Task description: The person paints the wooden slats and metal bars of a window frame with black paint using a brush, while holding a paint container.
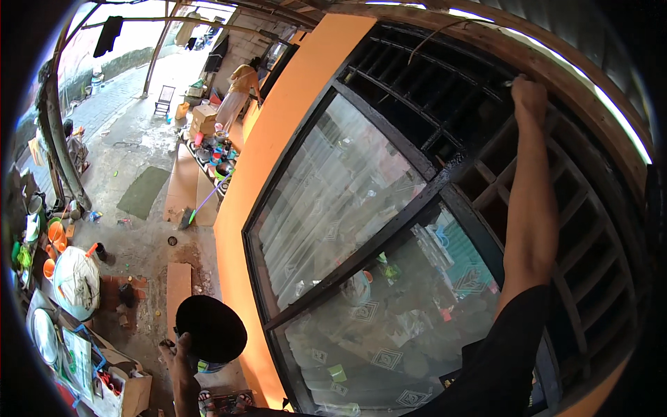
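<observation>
My left hand (179,347), low at the left, is closed on the rim of a round black container (211,328), its inside dark all over. My right arm reaches high to the right. There my right hand (529,97) is closed against the upper corner of a slatted vent frame (417,83); a small pale tip shows at its fingers, but what it grips is mostly hidden. The slats left of this hand look glossy black, while the lattice (577,208) to its right is a duller grey-brown. Below the vent is a black-framed glass window (340,201) with patterned panes.
An orange wall (292,139) borders the window. At the far end a person in a yellow top (243,80) leans toward the wall; another person (75,146) sits at far left. Pots and basins (219,156), a purple-handled broom (201,203) and a cloth-covered tub (76,278) stand about.
</observation>
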### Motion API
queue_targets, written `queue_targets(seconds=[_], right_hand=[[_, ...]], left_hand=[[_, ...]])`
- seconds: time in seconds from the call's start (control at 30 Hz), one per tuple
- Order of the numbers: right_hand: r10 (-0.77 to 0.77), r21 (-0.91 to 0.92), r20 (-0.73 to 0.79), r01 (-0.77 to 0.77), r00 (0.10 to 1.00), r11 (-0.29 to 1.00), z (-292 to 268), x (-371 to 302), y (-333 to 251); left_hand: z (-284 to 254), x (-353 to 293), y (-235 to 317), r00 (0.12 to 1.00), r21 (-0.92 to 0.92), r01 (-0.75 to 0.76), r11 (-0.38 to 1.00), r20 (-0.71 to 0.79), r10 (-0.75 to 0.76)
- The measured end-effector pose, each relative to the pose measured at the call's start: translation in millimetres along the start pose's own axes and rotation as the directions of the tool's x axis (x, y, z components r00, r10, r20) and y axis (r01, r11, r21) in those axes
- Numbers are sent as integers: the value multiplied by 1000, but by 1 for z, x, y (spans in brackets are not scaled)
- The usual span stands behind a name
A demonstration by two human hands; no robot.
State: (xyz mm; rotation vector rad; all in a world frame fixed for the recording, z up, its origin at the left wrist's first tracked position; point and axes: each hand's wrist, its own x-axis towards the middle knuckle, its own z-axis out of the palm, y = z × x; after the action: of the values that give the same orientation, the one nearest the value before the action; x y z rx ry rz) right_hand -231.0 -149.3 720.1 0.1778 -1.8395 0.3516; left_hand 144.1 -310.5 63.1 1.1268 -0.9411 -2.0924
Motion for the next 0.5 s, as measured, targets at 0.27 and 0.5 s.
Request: queue_targets(seconds=[0.27, 0.5], right_hand=[[-48, 168, -88, 62, 995, 984, 2, 13, -1], [-428, -293, -116, 380, 896, 877, 9, -12, 14]], left_hand=[[2, -3, -1, 997, 33, 70, 997, -27, -69], [7, -10, 7, 990, 33, 113, 993, -87, -110]])
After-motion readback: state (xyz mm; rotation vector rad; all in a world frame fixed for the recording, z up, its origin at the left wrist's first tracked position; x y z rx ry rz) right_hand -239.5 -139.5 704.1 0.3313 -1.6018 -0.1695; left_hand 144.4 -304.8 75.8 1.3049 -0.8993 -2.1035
